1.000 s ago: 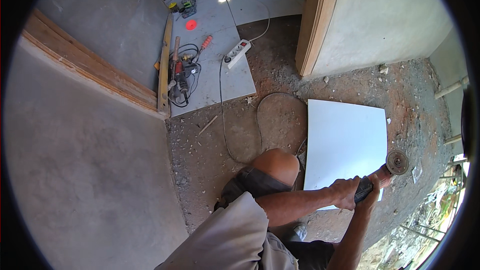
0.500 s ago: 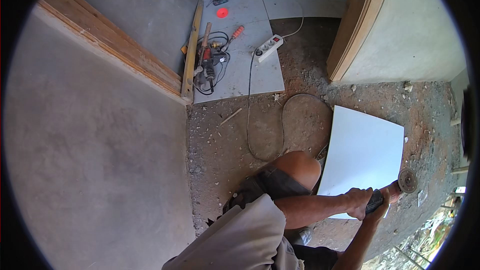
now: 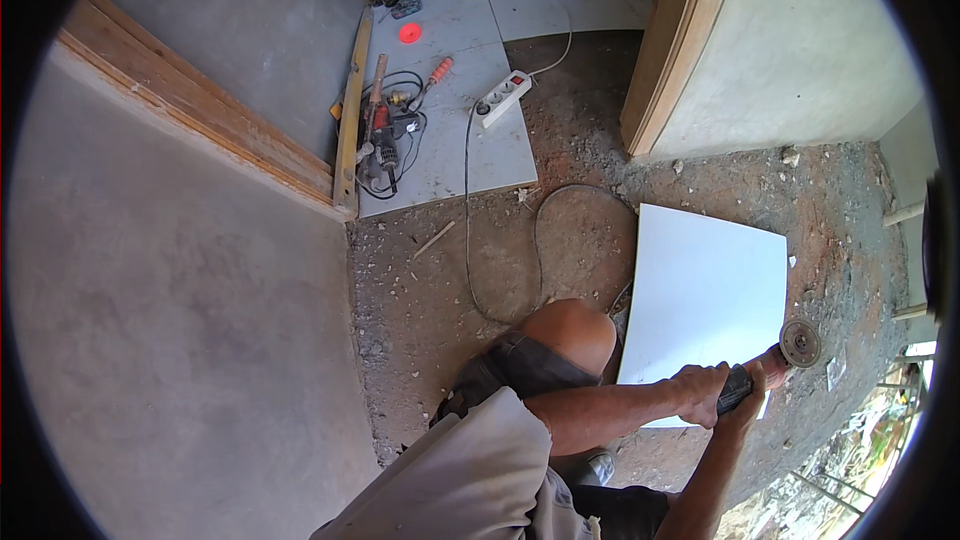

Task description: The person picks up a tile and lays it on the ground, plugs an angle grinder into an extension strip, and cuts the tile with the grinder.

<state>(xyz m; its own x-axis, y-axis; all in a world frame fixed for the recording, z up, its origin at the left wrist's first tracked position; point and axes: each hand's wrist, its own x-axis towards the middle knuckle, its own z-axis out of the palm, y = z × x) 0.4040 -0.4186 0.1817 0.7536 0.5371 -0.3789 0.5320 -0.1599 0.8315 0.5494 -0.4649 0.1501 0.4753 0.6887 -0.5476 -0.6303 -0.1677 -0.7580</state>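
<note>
An angle grinder (image 3: 735,390) with a dark body, a reddish front part and a round disc is held in both my hands over the right edge of a white tile (image 3: 710,290). My left hand (image 3: 699,392) is closed at the rear end of the grinder's body. Farther forward, my right hand (image 3: 745,405) wraps round the body close to its head; some of its fingers are hidden. The disc (image 3: 800,342) faces up, past the tile's right edge. I cannot tell whether it spins or touches the tile.
A dark cord (image 3: 540,240) loops over rough ground from a white power strip (image 3: 504,98). On the floor tiles lie a red-and-black power tool (image 3: 383,140), a red-handled tool (image 3: 438,72) and a red disc (image 3: 410,33). A yellowish level (image 3: 350,125) leans by the wall. My bent knee (image 3: 570,335) is beside the tile.
The whole view has shifted, so the surroundings sit farther left in the picture. Both hands keep their hold on the grinder, with little movement relative to the tile.
</note>
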